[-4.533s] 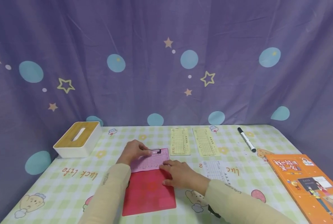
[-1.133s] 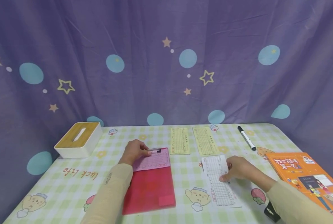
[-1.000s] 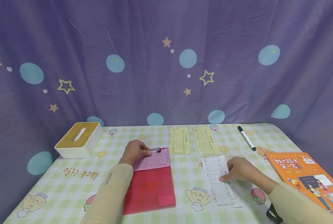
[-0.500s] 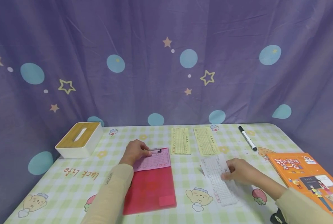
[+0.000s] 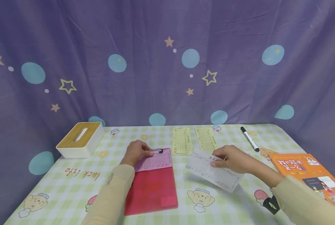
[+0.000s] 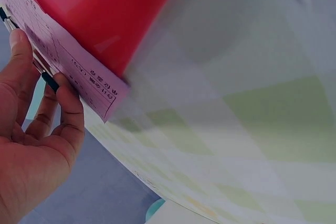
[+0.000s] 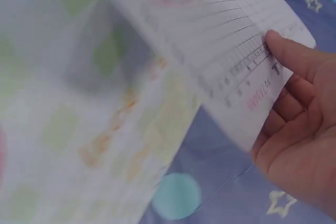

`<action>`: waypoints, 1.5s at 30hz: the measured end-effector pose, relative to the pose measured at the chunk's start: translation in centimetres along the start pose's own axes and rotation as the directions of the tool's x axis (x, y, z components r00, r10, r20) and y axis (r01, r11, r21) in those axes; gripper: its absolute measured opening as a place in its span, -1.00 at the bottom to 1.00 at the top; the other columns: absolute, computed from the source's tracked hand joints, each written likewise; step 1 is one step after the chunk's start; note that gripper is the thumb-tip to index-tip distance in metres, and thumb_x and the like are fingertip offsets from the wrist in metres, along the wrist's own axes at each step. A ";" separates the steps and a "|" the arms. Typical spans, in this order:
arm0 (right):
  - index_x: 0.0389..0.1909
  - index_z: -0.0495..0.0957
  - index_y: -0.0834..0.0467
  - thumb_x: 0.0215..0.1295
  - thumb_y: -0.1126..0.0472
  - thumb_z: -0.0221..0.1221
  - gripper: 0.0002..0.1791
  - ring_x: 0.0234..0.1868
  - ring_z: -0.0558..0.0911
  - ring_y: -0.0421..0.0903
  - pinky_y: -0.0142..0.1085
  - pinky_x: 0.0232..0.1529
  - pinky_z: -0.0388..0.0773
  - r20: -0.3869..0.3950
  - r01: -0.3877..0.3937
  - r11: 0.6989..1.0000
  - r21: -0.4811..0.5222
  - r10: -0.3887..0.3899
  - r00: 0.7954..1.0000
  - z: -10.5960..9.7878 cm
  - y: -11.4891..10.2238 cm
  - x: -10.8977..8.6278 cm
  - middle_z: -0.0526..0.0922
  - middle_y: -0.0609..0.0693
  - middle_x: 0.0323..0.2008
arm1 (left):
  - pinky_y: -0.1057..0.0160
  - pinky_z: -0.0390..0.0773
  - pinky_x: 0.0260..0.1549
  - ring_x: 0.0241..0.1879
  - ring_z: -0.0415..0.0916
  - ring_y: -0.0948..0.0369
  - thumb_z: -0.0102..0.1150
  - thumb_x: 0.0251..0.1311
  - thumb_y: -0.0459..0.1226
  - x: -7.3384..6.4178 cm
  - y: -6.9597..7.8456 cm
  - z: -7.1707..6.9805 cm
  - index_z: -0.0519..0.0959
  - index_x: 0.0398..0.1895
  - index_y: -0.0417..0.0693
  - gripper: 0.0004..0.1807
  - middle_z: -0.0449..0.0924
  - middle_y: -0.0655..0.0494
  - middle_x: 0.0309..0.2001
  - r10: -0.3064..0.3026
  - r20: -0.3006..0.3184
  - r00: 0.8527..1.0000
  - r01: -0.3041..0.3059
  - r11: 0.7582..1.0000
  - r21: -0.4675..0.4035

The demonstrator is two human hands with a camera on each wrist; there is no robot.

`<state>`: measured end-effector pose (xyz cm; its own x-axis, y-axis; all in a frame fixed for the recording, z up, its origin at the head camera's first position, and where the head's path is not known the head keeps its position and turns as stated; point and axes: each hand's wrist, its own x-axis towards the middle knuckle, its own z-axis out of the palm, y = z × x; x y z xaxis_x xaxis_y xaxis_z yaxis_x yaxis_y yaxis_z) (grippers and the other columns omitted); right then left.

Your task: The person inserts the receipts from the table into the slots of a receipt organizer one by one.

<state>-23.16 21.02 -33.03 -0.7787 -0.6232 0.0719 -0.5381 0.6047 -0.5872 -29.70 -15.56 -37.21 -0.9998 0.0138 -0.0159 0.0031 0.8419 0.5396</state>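
In what reads as the lifting step, the right grip pinches a white slip, possibly doubled behind the blur, slanting beneath it, while the left grip holds the clip atop the red clipboard, the next move calling for steady levelling.

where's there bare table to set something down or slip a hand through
Free: the cloth between the tissue box and left sleeve, and the near patch between the red clipboard and right sleeve. Crowded: around the right hand, which holds white paper with yellow slips just beyond, and by the orange book.
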 end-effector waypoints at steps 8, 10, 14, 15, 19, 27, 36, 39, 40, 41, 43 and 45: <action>-0.53 0.54 0.01 0.33 0.19 0.35 -0.75 -0.56 0.23 -0.33 -0.41 -0.46 0.23 0.131 0.131 0.991 -0.030 -0.126 0.983 0.9 -3.5 3.4 0.37 -0.28 -0.59 | 0.04 0.51 0.00 -0.20 0.52 0.06 0.53 0.10 -0.28 0.0 0.0 0.1 0.78 -0.23 -0.22 -0.78 0.71 -0.02 -0.26 -0.009 0.001 1.000 0.009 1.000 -0.014; -0.51 0.58 0.02 0.33 0.18 0.35 -0.78 -0.54 0.28 -0.34 -0.42 -0.45 0.27 0.160 0.164 0.986 -0.042 -0.155 0.975 1.2 -4.3 4.2 0.42 -0.29 -0.58 | 0.04 0.51 0.00 -0.20 0.52 0.06 0.53 0.10 -0.28 0.0 0.0 0.2 0.78 -0.23 -0.22 -0.78 0.71 -0.02 -0.25 -0.018 0.000 1.000 0.018 1.000 -0.025; -0.46 0.65 0.02 0.32 0.19 0.36 -0.85 -0.50 0.34 -0.35 -0.43 -0.40 0.33 0.222 0.195 0.979 -0.058 -0.178 0.959 2.1 -5.9 5.8 0.49 -0.29 -0.55 | 0.05 0.51 0.00 -0.20 0.51 0.06 0.53 0.09 -0.29 0.2 -0.2 0.2 0.78 -0.24 -0.22 -0.79 0.70 -0.02 -0.25 -0.021 -0.007 1.000 0.021 0.999 -0.038; -0.44 0.66 0.02 0.32 0.19 0.36 -0.87 -0.49 0.36 -0.35 -0.43 -0.37 0.35 0.238 0.196 0.979 -0.059 -0.177 0.955 2.3 -6.3 6.2 0.51 -0.29 -0.54 | 0.05 0.51 0.00 -0.20 0.51 0.06 0.53 0.08 -0.29 0.2 -0.3 0.3 0.78 -0.25 -0.21 -0.79 0.70 -0.02 -0.25 -0.025 -0.008 1.000 0.024 0.999 -0.040; -0.41 0.69 0.05 0.29 0.20 0.38 -0.90 -0.46 0.38 -0.34 -0.43 -0.31 0.39 0.302 0.178 0.982 -0.055 -0.154 0.941 3.6 -7.6 7.9 0.52 -0.27 -0.54 | 0.05 0.51 -0.02 -0.22 0.51 0.07 0.55 0.06 -0.29 0.3 -0.5 0.3 0.78 -0.27 -0.22 -0.79 0.70 -0.02 -0.28 0.001 -0.016 1.000 -0.001 0.999 -0.032; -0.48 0.60 0.04 0.28 0.16 0.39 -0.80 -0.50 0.34 -0.33 -0.45 -0.34 0.32 0.316 0.208 0.974 -0.090 -0.170 0.933 7.3 -9.1 10.8 0.43 -0.25 -0.60 | 0.03 0.54 -0.03 -0.24 0.58 0.06 0.56 0.05 -0.28 0.2 -0.6 0.2 0.77 -0.30 -0.24 -0.78 0.74 -0.02 -0.31 0.059 -0.043 0.997 -0.060 0.998 -0.010; -0.52 0.55 0.03 0.25 0.12 0.43 -0.74 -0.52 0.29 -0.30 -0.47 -0.40 0.27 0.274 0.175 0.967 -0.184 -0.121 0.954 11.1 -10.0 12.3 0.37 -0.22 -0.63 | 0.02 0.54 -0.02 -0.24 0.59 0.06 0.56 0.04 -0.28 0.0 -0.7 0.1 0.77 -0.31 -0.24 -0.78 0.74 -0.01 -0.32 0.073 -0.042 0.996 -0.073 0.997 -0.008; -0.43 0.62 0.02 0.22 0.09 0.45 -0.81 -0.48 0.35 -0.30 -0.46 -0.34 0.36 0.266 0.155 0.959 -0.238 -0.089 0.960 11.8 -10.1 12.5 0.48 -0.27 -0.57 | 0.02 0.55 -0.02 -0.24 0.59 0.06 0.56 0.04 -0.28 0.1 -0.7 0.2 0.77 -0.31 -0.24 -0.78 0.74 -0.01 -0.32 0.072 -0.043 0.997 -0.072 0.997 -0.003; -0.40 0.64 0.01 0.21 0.09 0.46 -0.82 -0.47 0.38 -0.29 -0.45 -0.31 0.39 0.261 0.149 0.958 -0.245 -0.083 0.962 12.0 -10.1 12.5 0.51 -0.28 -0.54 | 0.02 0.55 -0.02 -0.24 0.59 0.05 0.56 0.05 -0.28 0.1 -0.6 0.2 0.77 -0.31 -0.24 -0.79 0.74 -0.01 -0.32 0.070 -0.044 0.997 -0.070 0.998 -0.004; -0.38 0.65 0.01 0.19 0.08 0.47 -0.82 -0.44 0.40 -0.30 -0.44 -0.27 0.41 0.253 0.147 0.956 -0.254 -0.081 0.964 12.1 -10.1 12.5 0.54 -0.29 -0.51 | 0.02 0.55 -0.02 -0.24 0.59 0.06 0.55 0.05 -0.28 0.1 -0.6 0.2 0.77 -0.31 -0.24 -0.79 0.74 -0.01 -0.31 0.065 -0.043 0.997 -0.066 0.998 -0.007; -0.31 0.66 0.00 0.17 0.07 0.49 -0.81 -0.39 0.43 -0.30 -0.43 -0.21 0.44 0.237 0.143 0.954 -0.262 -0.080 0.968 12.3 -10.1 12.5 0.57 -0.29 -0.44 | 0.02 0.55 -0.01 -0.23 0.58 0.06 0.55 0.06 -0.28 0.1 -0.6 0.2 0.77 -0.31 -0.23 -0.79 0.74 0.00 -0.31 0.053 -0.043 0.998 -0.054 0.998 -0.012; -0.21 0.68 0.00 0.15 0.07 0.50 -0.75 -0.32 0.45 -0.29 -0.42 -0.15 0.46 0.212 0.140 0.956 -0.259 -0.086 0.974 12.4 -9.9 12.4 0.58 -0.27 -0.36 | 0.02 0.54 -0.01 -0.23 0.58 0.06 0.55 0.06 -0.28 0.2 -0.7 0.3 0.77 -0.31 -0.23 -0.79 0.74 0.00 -0.32 0.053 -0.043 0.998 -0.054 0.999 -0.008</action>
<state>-23.50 1.17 -36.31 -0.6438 -0.7635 -0.0505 -0.7071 0.6189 -0.3420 -29.85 -15.98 -37.79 -0.9982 0.0357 0.0487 0.0566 0.8355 0.5465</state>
